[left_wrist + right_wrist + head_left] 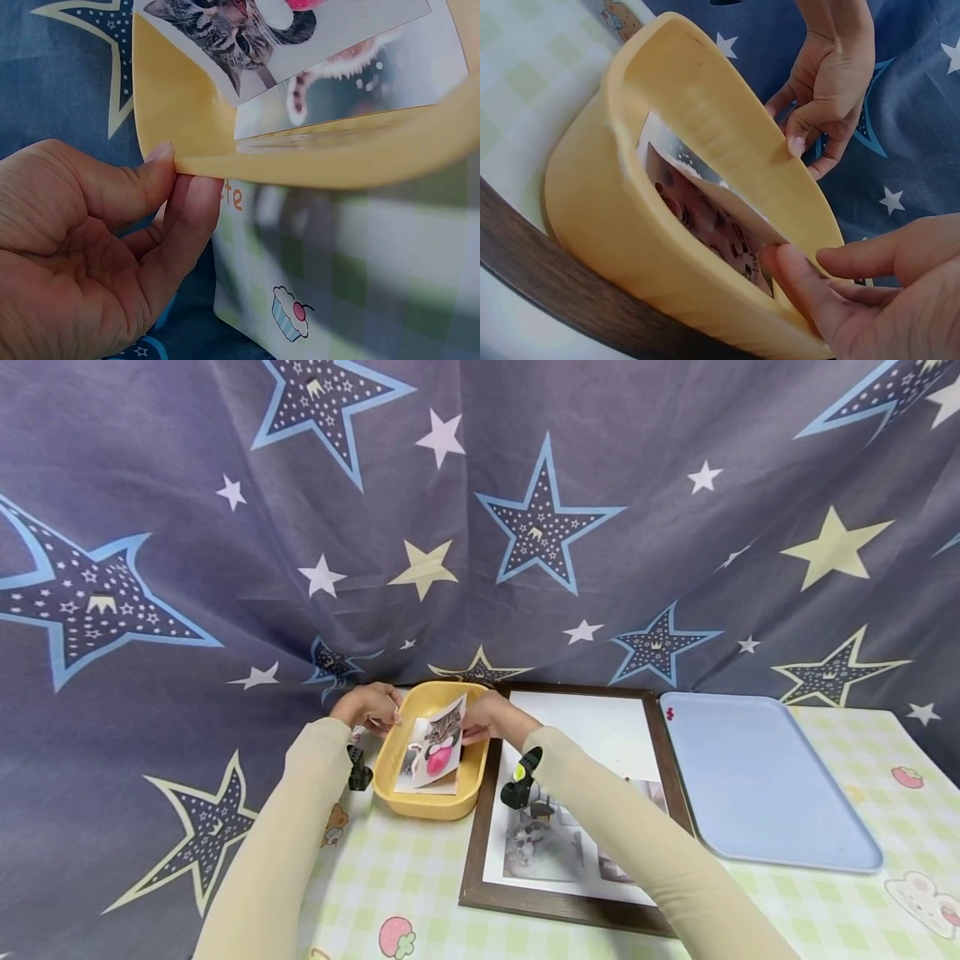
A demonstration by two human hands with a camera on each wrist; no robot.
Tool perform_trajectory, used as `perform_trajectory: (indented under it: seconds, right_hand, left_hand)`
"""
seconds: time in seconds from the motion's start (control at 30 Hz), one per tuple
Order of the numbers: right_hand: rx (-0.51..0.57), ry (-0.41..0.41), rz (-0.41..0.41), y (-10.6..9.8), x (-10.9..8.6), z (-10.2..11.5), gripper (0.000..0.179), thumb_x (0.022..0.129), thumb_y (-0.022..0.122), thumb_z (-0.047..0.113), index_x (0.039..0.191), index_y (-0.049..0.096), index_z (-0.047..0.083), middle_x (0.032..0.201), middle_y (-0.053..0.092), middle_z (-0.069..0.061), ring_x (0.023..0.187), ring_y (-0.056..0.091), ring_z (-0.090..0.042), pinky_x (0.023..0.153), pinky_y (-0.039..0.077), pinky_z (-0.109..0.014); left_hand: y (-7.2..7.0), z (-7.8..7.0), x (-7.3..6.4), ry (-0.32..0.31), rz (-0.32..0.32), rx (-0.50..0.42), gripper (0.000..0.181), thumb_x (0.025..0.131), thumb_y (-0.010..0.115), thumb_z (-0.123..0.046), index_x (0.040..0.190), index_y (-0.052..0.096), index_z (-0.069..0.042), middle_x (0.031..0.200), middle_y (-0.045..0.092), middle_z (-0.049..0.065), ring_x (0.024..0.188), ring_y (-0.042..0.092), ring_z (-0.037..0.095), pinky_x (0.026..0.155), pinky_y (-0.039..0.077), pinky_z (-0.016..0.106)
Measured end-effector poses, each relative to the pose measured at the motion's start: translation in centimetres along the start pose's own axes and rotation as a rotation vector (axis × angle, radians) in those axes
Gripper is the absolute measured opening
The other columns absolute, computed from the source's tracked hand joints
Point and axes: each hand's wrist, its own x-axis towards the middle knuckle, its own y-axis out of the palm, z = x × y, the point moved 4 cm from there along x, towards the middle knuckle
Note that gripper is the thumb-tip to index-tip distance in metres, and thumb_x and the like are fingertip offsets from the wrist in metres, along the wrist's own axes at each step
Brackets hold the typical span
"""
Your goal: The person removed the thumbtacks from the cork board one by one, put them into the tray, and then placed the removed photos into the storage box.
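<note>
A yellow plastic basin [431, 810] stands at the back left of the table. My left hand [375, 703] pinches its left rim between thumb and fingers, as the left wrist view [105, 225] shows. Inside lie several photo cards; the top one, a cat photo [444, 745], shows a tabby with something pink. My right hand [487, 717] reaches over the right rim and pinches this card's edge, tilting it up. In the right wrist view the fingers [802, 277] are at the card's edge. Beneath it, another photo [352, 82] lies partly covered.
Right of the basin lies a dark wooden frame [555, 906] with a white board, bearing several photos [542, 847] partly under my right sleeve. Farther right is a light-blue tray [765, 777] with a small red item [670, 714] at its corner. A starry curtain [540, 635] hangs behind.
</note>
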Motion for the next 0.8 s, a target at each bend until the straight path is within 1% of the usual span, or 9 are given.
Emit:
perform_trajectory:
  seconds: [0.1,0.13,0.27,0.3,0.33,0.43,0.53,0.7,0.8]
  right_hand:
    - [0.005,0.021,0.007,0.0,0.3,-0.1,0.03,0.096,0.054,-0.008,0.126,0.054,-0.011,0.104,0.067,-0.025,0.082,0.07,-0.029,0.089,0.062,-0.04]
    - [0.02,0.031,0.024,-0.1,1.3,-0.4,0.028,0.096,0.054,-0.006,0.124,0.054,-0.01,0.104,0.066,-0.026,0.083,0.07,-0.032,0.084,0.063,-0.04]
    - [0.056,0.086,0.069,-0.4,6.7,-2.2,0.029,0.099,0.048,0.002,0.127,0.05,-0.007,0.117,0.058,-0.032,0.103,0.067,-0.044,0.084,0.063,-0.046]
    - [0.057,0.089,0.08,-0.5,7.4,-2.5,0.031,0.1,0.048,0.004,0.129,0.048,-0.007,0.122,0.056,-0.033,0.109,0.066,-0.046,0.084,0.063,-0.047]
    - [0.066,0.101,0.099,-0.6,9.4,-3.1,0.033,0.1,0.048,0.006,0.131,0.047,-0.007,0.125,0.054,-0.035,0.112,0.064,-0.048,0.085,0.063,-0.048]
    - [0.06,0.111,0.141,-0.7,11.7,-3.9,0.048,0.101,0.046,0.01,0.145,0.038,-0.006,0.14,0.044,-0.04,0.124,0.056,-0.052,0.084,0.062,-0.05]
    - [0.055,0.135,0.157,-0.3,9.9,-3.1,0.055,0.102,0.047,0.01,0.153,0.032,-0.004,0.147,0.038,-0.042,0.13,0.051,-0.054,0.091,0.06,-0.052]
    - [0.021,0.127,0.142,0.7,1.1,-0.2,0.054,0.107,0.038,0.01,0.157,0.024,-0.004,0.155,0.032,-0.039,0.14,0.043,-0.051,0.114,0.045,-0.05]
    - [0.015,0.114,0.156,0.9,-1.2,0.5,0.053,0.108,0.036,0.01,0.157,0.022,-0.006,0.157,0.029,-0.038,0.143,0.041,-0.05,0.116,0.043,-0.049]
  left_hand:
    - [0.1,0.0,-0.1,-0.001,0.002,0.003,0.031,0.095,0.057,0.005,0.124,0.048,0.003,0.088,0.056,0.007,0.07,0.059,0.014,0.065,0.06,0.027]
    - [0.1,0.0,-0.2,-0.001,0.003,0.002,0.031,0.095,0.057,0.006,0.124,0.048,0.003,0.088,0.056,0.007,0.07,0.059,0.014,0.064,0.06,0.027]
    - [0.1,-0.1,-0.2,0.003,0.008,-0.005,0.03,0.094,0.056,0.006,0.123,0.048,0.003,0.087,0.056,0.007,0.069,0.058,0.014,0.064,0.06,0.027]
    - [0.1,-0.1,-0.1,0.004,0.009,-0.007,0.03,0.094,0.057,0.006,0.123,0.048,0.003,0.087,0.056,0.007,0.069,0.059,0.014,0.064,0.06,0.027]
    - [0.1,-0.1,-0.1,0.004,0.01,-0.009,0.03,0.094,0.057,0.006,0.123,0.048,0.003,0.087,0.056,0.007,0.069,0.058,0.014,0.064,0.06,0.027]
    - [0.1,-0.1,-0.1,0.003,0.015,-0.012,0.03,0.094,0.057,0.005,0.123,0.048,0.002,0.086,0.055,0.006,0.069,0.058,0.014,0.064,0.06,0.027]
    - [0.0,0.0,-0.1,0.005,0.019,-0.015,0.031,0.094,0.057,0.005,0.123,0.047,0.003,0.083,0.054,0.005,0.069,0.058,0.013,0.064,0.06,0.026]
    - [0.1,-0.1,-0.2,0.001,0.016,-0.021,0.031,0.093,0.059,0.006,0.122,0.047,0.003,0.079,0.052,0.004,0.068,0.057,0.013,0.063,0.059,0.026]
    - [0.1,-0.2,-0.3,0.005,0.013,-0.013,0.03,0.093,0.059,0.006,0.12,0.048,0.003,0.08,0.053,0.005,0.068,0.058,0.013,0.063,0.06,0.027]
